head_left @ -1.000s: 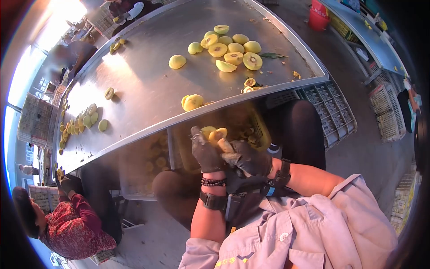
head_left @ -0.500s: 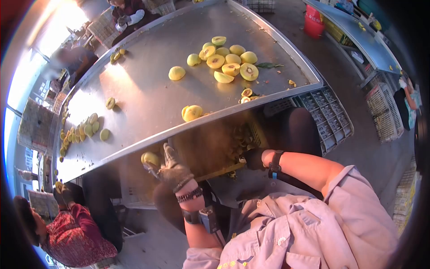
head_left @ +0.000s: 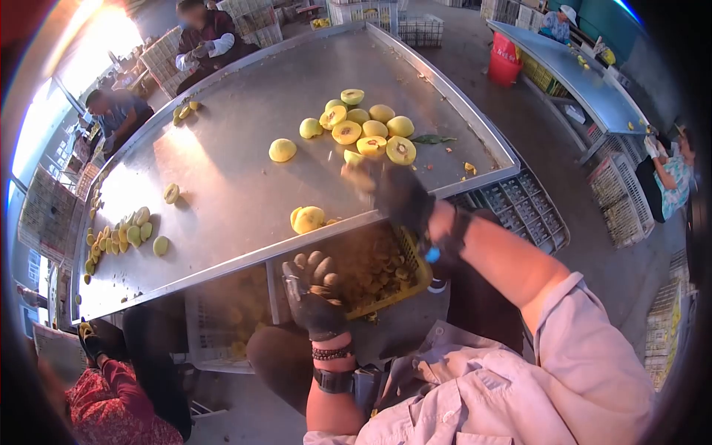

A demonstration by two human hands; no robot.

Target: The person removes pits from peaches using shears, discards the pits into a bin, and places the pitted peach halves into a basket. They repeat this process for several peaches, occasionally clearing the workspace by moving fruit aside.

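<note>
My left hand (head_left: 315, 293), in a dark dirty glove, is raised in front of the table edge. Its fingers are apart and slightly bent, with no fruit visible in it. Blurred by motion, my right hand (head_left: 400, 194) in a dark glove reaches over the table's near edge beside a pile of halved yellow peach-like fruits (head_left: 346, 133). Its fingers are smeared, so what it holds cannot be made out. Some halves show brown pits. One cut fruit (head_left: 308, 219) lies by the rim between my hands, and a single half (head_left: 282, 150) sits farther left.
The metal table (head_left: 237, 148) has a raised rim. Below it stand a yellow crate (head_left: 421, 278) of fruit pieces and a white crate (head_left: 211, 334). More fruit (head_left: 126, 233) lies at the left. Several people sit around, one in red (head_left: 119, 404) close by. A red bucket (head_left: 505, 61) stands far right.
My right hand has risen from the crate below to above the table by the fruit pile. The fruit at my left hand is gone from there, and its fingers have spread. The view has shifted slightly.
</note>
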